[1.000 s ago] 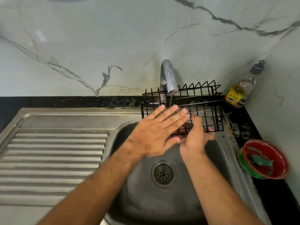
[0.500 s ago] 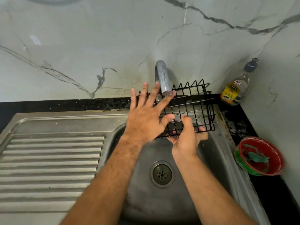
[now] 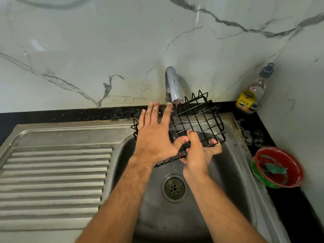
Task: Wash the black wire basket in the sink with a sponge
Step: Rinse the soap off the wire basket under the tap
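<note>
Left hand [image 3: 156,137] lies flat, fingers spread, on the black wire basket [image 3: 196,120] under the tap [image 3: 172,86] above the sink [image 3: 233,165]; right hand [image 3: 198,155] grips its near edge, fingers partly hidden beneath.

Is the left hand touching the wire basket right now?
Touching. The head view shows the left hand lying flat with straight fingers on top of the wire basket.

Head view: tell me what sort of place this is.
Most likely a home kitchen's washing-up corner: a stainless steel sink with a ribbed drainboard, a tap on a marble-look wall, and a dish soap bottle on the black counter.
</note>
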### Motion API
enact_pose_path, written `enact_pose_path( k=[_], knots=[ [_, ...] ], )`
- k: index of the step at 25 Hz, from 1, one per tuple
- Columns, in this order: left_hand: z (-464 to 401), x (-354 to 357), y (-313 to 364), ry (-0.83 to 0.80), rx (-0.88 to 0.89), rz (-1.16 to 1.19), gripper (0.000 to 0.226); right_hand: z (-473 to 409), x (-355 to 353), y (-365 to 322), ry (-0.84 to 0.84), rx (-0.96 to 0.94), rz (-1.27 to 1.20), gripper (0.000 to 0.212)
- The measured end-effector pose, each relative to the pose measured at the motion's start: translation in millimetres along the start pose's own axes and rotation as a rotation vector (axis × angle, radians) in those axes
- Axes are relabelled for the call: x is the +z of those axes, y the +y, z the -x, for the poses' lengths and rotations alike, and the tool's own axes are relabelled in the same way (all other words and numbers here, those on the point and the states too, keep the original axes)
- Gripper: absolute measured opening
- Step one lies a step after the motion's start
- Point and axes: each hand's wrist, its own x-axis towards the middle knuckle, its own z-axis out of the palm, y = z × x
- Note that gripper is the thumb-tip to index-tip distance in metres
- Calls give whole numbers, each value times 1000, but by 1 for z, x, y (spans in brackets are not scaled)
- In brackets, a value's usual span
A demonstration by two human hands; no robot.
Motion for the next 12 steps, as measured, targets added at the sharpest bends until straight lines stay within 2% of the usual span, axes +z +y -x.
enact_pose_path(
  k=[2,4,6,7,10,12],
  knots=[
    [0,-1,0,14,-18,58,107,-2,-4,-2,-21,18,4,71],
    [-7,-7,-8,-79,-22,146,99,-5,-8,-3,-21,39,18,69],
    [-10,-10,-8,-191,-18,132,99,-3,-10,-2,-21,73,-5,67],
    [-11,-9,-2,-188,-27,113,99,-3,-9,0,-26,92,-17,67],
    [-4,-6,17,13,-107,75,94,-3,-6,0,-31,84,-37,71],
    [0,-4,19,-13,-142,126,92,-6,-6,-4,-32,45,-11,75]
  ],
)
